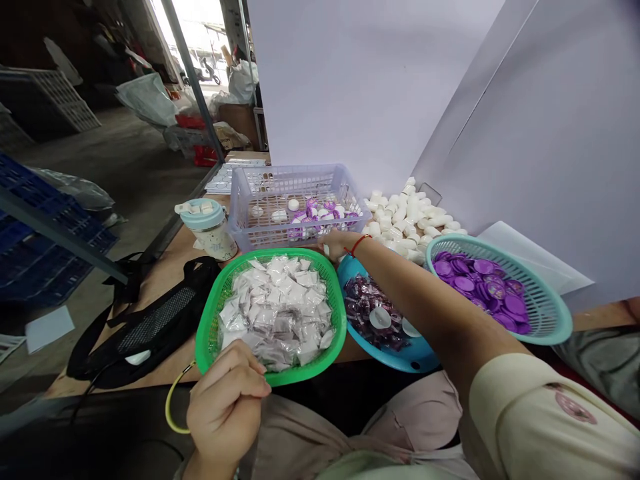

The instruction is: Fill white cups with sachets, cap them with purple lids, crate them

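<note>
My left hand (227,400) is closed in a fist-like pinch at the near left rim of a green basket (341,320). Whether anything sits in its fingers is hidden. Small clear packets with whitish contents (280,307) fill that basket. My right hand (336,243), with a red string at the wrist, reaches to the front wall of a clear plastic crate (250,237); its fingertips are too small and partly hidden to read. Inside the crate are purple-and-white round pieces (320,217). Under my right forearm, a blue bowl (400,360) holds dark purple wrapped pieces (363,300) and white caps (380,318).
A teal basket (555,320) of purple discs (480,280) stands at right. White cylindrical pieces (410,217) are heaped against the wall. On the left are a lidded cup (210,233), a black bag (155,327) and a yellow cord (171,407).
</note>
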{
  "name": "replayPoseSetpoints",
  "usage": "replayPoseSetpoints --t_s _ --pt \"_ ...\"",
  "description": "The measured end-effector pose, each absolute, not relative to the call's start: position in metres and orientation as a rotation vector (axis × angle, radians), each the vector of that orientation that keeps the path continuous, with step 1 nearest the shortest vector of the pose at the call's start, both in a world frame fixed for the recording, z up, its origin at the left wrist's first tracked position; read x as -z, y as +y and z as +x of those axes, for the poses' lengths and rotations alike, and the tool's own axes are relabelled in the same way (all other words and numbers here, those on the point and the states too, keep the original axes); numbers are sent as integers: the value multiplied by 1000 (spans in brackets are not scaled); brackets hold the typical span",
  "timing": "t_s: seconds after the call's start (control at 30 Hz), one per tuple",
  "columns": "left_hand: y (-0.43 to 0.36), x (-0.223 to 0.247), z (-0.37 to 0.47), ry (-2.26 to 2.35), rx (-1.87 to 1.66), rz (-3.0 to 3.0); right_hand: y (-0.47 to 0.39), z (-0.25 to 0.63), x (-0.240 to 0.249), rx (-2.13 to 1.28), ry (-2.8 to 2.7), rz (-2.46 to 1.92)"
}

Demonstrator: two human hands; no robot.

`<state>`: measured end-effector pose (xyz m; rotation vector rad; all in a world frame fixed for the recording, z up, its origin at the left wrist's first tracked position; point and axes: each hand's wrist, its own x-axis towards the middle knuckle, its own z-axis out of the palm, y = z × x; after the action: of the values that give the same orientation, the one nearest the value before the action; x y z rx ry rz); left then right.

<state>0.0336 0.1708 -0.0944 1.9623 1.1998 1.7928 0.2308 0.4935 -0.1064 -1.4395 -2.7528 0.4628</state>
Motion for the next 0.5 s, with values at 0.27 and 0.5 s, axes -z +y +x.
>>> replayPoseSetpoints --t_s 0.27,0.5 --pt "199 89 50 1480 -1675 1625 450 290 69 -297 -2575 -1251" --pt "230 76 98 1436 -1446 1349 406 329 53 -479 -2464 -962"
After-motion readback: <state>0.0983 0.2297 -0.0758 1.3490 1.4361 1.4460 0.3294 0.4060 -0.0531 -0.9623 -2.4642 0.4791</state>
